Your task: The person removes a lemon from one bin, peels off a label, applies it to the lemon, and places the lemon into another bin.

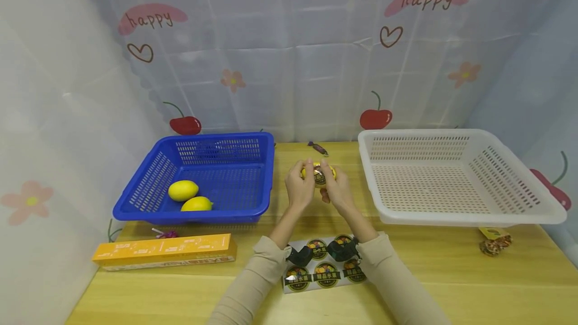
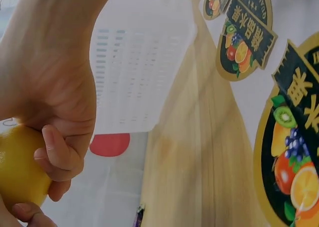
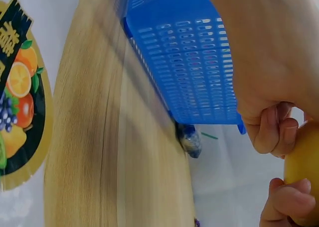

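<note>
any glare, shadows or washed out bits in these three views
Head view: bright glints on the sticker on the held yellow fruit and at the lower left of the sticker sheet; left wrist view: the white basket looks pale and low in contrast, with a soft shadow across the table; right wrist view: a soft-edged shadow on the table near the blue basket.

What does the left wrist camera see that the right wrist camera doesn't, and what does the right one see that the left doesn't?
Only the left wrist view shows the white basket, and it catches three stickers rather than one.

Only the right wrist view shows the blue basket and a bluish wrapped thing beside it.

Both show fingers on the lemon, the wooden table and a fruit-picture sticker.
</note>
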Available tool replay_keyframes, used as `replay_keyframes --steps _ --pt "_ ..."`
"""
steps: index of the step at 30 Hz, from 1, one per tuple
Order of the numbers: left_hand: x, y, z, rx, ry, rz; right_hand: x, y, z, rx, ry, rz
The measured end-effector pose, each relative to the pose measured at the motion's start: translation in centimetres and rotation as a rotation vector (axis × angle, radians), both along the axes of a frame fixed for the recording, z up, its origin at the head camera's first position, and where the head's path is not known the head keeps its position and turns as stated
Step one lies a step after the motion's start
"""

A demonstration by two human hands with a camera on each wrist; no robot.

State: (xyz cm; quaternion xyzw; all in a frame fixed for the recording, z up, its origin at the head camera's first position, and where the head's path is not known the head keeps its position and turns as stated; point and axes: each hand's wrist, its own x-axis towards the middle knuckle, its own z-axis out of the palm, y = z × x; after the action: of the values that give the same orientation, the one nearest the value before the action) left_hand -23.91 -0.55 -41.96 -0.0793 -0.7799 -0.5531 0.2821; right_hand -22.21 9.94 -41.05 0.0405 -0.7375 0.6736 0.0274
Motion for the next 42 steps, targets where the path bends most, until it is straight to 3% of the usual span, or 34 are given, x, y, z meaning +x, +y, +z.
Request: replay_keyframes --steps 14,26,33,35,38,42 --pt "0.2 0.0 0.0 0.039 0.037 0.005 0.1 0.0 -0.5 0.163 0.08 -0.065" --pt "0.5 0.4 0.2 0.047 0.055 -0.022 0.1 -0.1 -0.7 0.252 0.227 -0.259" --pt "0.7 0.2 0.4 0.047 0.026 -0.062 0.4 0.1 -0.2 0.266 0.308 -0.25" --pt "0.8 0.0 0.4 0.069 -0.001 -0.091 0.5 0.3 0.2 0.269 0.269 -0.24" --pt "0.9 -0.1 0.5 0.11 -0.049 -0.131 0.7 0.6 0.9 0.216 0.144 -0.195" --pt "0.9 -0.2 0.7 0.164 -0.079 -0.109 0.9 1.0 1.9 0.078 -0.019 -0.096"
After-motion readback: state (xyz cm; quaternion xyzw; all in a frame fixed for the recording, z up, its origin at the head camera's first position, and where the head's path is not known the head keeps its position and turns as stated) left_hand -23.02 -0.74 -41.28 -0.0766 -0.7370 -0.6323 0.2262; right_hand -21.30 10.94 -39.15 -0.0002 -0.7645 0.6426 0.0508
